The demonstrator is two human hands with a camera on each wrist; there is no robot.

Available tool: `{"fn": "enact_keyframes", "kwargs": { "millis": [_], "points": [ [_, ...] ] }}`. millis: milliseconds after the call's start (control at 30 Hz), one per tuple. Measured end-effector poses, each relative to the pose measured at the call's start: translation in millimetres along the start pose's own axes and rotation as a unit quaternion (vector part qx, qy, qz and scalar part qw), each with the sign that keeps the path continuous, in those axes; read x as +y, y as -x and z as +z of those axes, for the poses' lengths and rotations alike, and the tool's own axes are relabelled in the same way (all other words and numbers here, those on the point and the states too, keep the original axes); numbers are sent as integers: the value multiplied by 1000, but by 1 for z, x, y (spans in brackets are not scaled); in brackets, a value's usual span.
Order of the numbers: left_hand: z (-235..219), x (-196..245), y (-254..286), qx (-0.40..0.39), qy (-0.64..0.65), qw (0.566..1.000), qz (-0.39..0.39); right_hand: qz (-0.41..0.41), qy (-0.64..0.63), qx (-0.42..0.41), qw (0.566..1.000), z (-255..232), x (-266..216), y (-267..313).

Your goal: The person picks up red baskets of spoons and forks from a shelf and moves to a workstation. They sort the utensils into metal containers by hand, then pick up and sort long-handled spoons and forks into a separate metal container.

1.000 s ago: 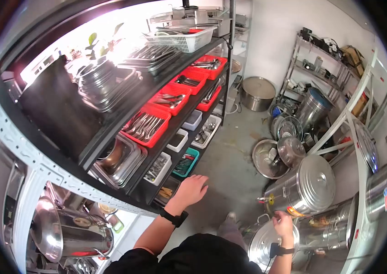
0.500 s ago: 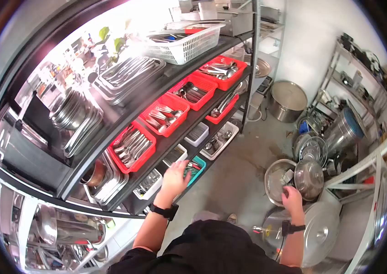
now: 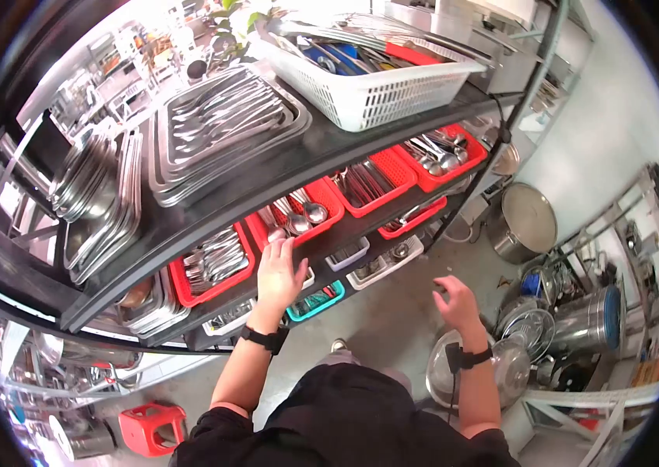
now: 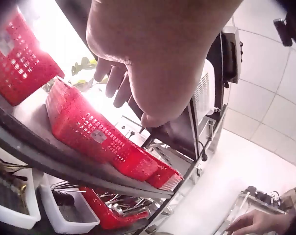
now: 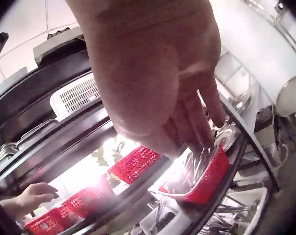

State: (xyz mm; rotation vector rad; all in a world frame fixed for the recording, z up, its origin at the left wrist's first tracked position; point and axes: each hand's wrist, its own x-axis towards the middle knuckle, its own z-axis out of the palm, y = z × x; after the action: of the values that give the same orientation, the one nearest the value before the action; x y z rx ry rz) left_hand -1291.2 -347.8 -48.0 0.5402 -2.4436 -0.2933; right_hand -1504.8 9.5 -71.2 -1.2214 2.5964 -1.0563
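Left hand (image 3: 276, 279) and right hand (image 3: 458, 305) seen with grips empty, released. Red basket (image 3: 315, 233) of spoons (image 3: 297, 224) placed along shelf (image 3: 347, 230) front edge; could be tipped if rim gets snagged.

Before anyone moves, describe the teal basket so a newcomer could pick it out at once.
Start at the black shelving. Look below its row of red baskets, to a lower shelf. The teal basket is the only one that colour, with white baskets on either side.
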Motion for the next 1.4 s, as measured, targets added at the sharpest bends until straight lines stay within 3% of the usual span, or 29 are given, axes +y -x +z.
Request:
{"fn": "enact_keyframes", "kwargs": {
  "millis": [33,100,133,200,400,500,600,767,1067,1200,1400],
  "points": [
    [11,-3,-7,3,-27,1000,-5,-3,-2,-8,1000,1,-2,-22],
    [38,-13,-11,6,-83,996,-26,-118,42,45,991,6,-7,-57],
    [41,-9,-14,2,-87,996,-31,-119,38,39,991,6,-13,-74],
    [49,-2,-23,-98,-154,974,-133,-192,22,23,981,7,-26,-116],
    [79,-12,-27,-20,-230,950,-210,-325,72,43,942,53,-19,-236],
    [83,-15,-22,16,-193,961,-199,-305,82,-43,948,76,1,-271],
    [75,0,-8,6,-198,961,-193,-358,104,16,928,91,18,-276],
    [60,36,33,69,-195,968,-143,-349,87,6,933,91,15,-277],
    [30,109,79,11,-180,963,-201,-349,97,9,932,94,16,-278],
    [36,99,69,31,-179,963,-199,-356,90,14,930,94,18,-279],
    [61,36,29,49,-198,960,-190,-356,88,14,930,94,17,-279]
  ]
}}
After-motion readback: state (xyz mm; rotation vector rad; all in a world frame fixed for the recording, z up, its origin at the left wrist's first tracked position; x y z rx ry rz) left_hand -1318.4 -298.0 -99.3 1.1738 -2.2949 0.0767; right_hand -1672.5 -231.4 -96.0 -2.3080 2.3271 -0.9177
